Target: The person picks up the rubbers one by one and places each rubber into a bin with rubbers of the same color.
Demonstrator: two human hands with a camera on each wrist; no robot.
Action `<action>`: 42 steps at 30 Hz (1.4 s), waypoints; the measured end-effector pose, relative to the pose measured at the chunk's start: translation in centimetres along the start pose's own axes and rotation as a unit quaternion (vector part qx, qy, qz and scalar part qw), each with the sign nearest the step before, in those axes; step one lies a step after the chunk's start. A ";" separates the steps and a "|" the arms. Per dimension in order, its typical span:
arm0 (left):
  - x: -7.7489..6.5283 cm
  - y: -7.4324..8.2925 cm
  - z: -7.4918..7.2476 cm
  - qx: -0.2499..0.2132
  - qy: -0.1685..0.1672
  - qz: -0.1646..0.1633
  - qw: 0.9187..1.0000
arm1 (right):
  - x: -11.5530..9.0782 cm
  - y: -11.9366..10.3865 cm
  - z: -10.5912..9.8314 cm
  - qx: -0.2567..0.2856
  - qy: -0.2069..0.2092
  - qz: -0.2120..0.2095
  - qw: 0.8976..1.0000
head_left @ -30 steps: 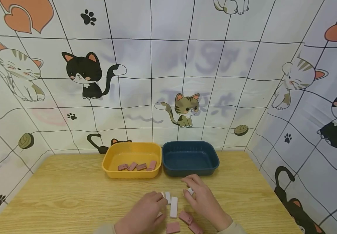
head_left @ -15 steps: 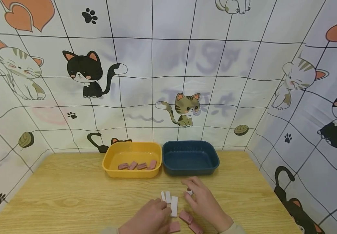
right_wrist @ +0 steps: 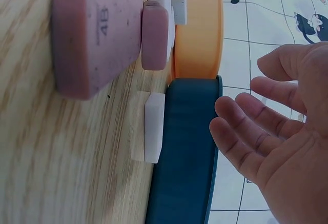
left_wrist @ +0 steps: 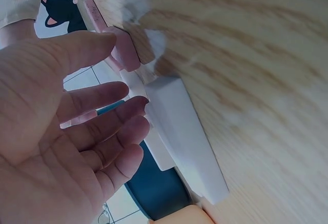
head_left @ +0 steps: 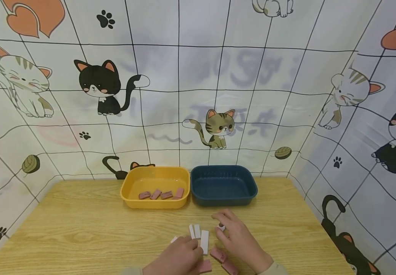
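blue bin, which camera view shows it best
Head view: the whole blue bin shows, inside included. The left wrist view catches only part, beyond white blocks; the right wrist view, only its outer side, cropped.

Pink blocks (head_left: 218,254), white blocks (head_left: 205,239), yellow bin (head_left: 155,204), navy bin (head_left: 223,201), wood-grained tabletop (head_left: 91,221), cat-patterned white wall (head_left: 198,68)

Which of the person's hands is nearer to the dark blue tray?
Right. The right hand is just in front of the dark blue tray; the left hand is farther from it, beside the white blocks.
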State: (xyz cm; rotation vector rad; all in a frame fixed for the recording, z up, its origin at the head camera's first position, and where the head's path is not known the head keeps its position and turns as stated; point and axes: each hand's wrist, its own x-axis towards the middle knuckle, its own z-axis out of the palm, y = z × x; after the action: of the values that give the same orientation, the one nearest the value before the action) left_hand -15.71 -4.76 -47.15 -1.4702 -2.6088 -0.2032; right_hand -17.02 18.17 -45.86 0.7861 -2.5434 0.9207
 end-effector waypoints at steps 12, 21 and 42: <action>0.2 0.4 0.7 0.012 -0.029 0.013 0.999 | 0.1 0.0 0.2 -0.002 0.000 -0.005 1.000; 0.2 0.5 0.9 -0.016 -0.030 0.004 0.999 | 0.0 0.2 0.4 0.003 0.001 0.000 1.000; -1.4 -0.4 0.6 -0.058 0.015 0.008 0.998 | 0.1 -0.1 0.5 0.004 -0.012 0.012 1.000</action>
State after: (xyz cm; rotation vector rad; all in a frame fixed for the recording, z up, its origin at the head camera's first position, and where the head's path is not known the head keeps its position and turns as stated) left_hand -15.36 -5.98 -47.96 -1.5102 -2.6018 -0.3785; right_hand -17.05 17.77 -46.12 0.7755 -2.5755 0.9359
